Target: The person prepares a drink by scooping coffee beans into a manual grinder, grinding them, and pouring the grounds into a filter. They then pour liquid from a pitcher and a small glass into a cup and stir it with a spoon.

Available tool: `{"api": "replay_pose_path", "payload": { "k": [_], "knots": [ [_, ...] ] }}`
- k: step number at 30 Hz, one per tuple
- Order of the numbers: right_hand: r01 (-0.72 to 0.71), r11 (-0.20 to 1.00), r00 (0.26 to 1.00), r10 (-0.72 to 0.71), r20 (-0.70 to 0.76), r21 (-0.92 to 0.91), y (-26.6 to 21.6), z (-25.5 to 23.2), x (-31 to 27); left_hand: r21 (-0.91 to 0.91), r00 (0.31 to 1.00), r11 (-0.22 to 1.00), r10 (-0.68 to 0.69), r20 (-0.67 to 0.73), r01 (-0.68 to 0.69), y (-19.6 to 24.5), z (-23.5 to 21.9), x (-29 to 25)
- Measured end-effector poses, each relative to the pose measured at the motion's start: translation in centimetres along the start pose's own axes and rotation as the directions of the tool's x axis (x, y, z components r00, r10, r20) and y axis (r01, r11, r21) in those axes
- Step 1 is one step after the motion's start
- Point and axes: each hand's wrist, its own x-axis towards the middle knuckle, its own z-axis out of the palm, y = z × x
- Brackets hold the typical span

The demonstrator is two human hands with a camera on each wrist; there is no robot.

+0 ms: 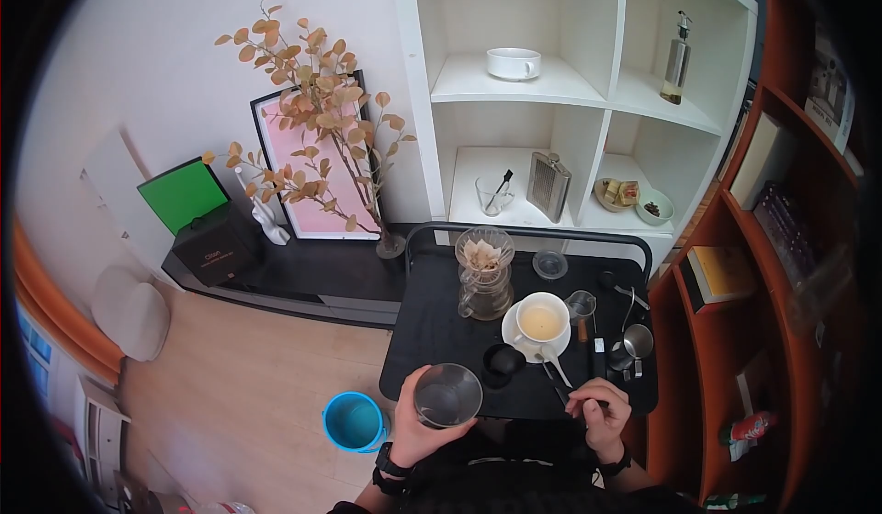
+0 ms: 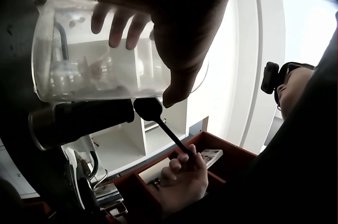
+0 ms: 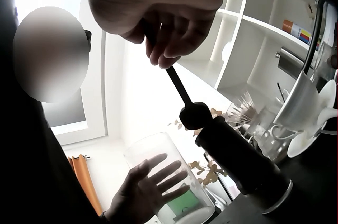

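My left hand (image 1: 415, 429) grips a large clear glass jar (image 1: 447, 396) over the near edge of the black table (image 1: 427, 316). In the right wrist view, its spread fingers show through the glass wall. My right hand (image 1: 604, 413) pinches the thin handle of a black round-bowled scoop (image 3: 194, 116). The scoop's bowl is close by the top of a black cylinder (image 3: 243, 166), which stands upright on the table. From above, that cylinder (image 1: 503, 364) sits just beyond the jar, left of a white cup (image 1: 542, 318) of pale liquid on its saucer.
A glass dripper (image 1: 484, 255) with a paper filter tops a glass server (image 1: 485, 295) at the table's back left. Toward the right lie a metal pitcher (image 1: 634, 344) and a small glass cup (image 1: 581, 305). A blue bucket (image 1: 356, 421) stands on the floor left of the table.
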Motion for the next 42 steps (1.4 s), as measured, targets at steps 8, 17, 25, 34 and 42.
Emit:
{"api": "replay_pose_path", "payload": {
  "k": [8,17,25,34,42],
  "knots": [
    [0.003,1.0,1.0,-0.003,-0.028,-0.007,-0.2,-0.2,0.4,0.032,0.999,0.999,0.043,0.021,-0.044,0.9,-0.3,0.1],
    [0.249,0.955,0.968,-0.246,-0.042,0.163,-2.5,0.5,-0.6,0.078,0.977,0.976,0.195,0.083,-0.201,3.1,-0.4,0.0],
    [0.079,0.982,0.912,-0.002,0.41,-0.17,-3.2,2.7,0.9,0.257,0.863,0.86,0.328,0.384,-0.441,5.3,0.6,1.3],
    [-0.196,0.977,0.83,0.211,0.515,-0.084,-2.4,3.2,0.7,0.348,0.85,0.806,0.326,0.415,-0.479,5.0,0.8,1.1],
    [-0.478,0.782,0.868,0.49,0.079,0.401,-1.0,-0.1,0.5,0.221,0.968,0.95,0.189,0.163,-0.222,4.0,0.2,1.2]
  ]
}}
